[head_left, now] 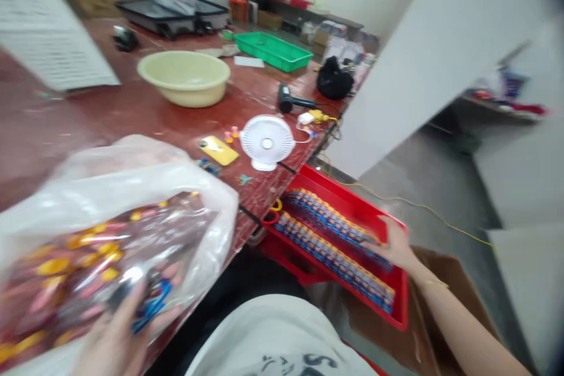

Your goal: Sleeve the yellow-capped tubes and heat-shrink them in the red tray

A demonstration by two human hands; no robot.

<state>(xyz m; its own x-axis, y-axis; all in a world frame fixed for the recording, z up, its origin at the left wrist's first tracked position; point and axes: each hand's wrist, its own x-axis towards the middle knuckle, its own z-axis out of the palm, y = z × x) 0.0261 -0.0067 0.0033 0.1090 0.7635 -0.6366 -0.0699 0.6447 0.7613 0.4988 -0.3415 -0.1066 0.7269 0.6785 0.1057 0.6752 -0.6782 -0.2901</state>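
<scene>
Both hands engaged: bag and tray.

My left hand (117,335) grips the clear plastic bag (132,223) of small packets on the table (132,111); my right hand (396,244) rests open on rows in the red tray (348,200). Advice: steady the tray before lifting.

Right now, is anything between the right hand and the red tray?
Nothing visible. The right hand already rests on the packets at the far side of the red tray. The left hand touches the plastic bag.

A cream basin (185,77) sits far left on the red surface (132,111), a green tray (273,50) beyond, a white fan (267,142) nearer right.
</scene>
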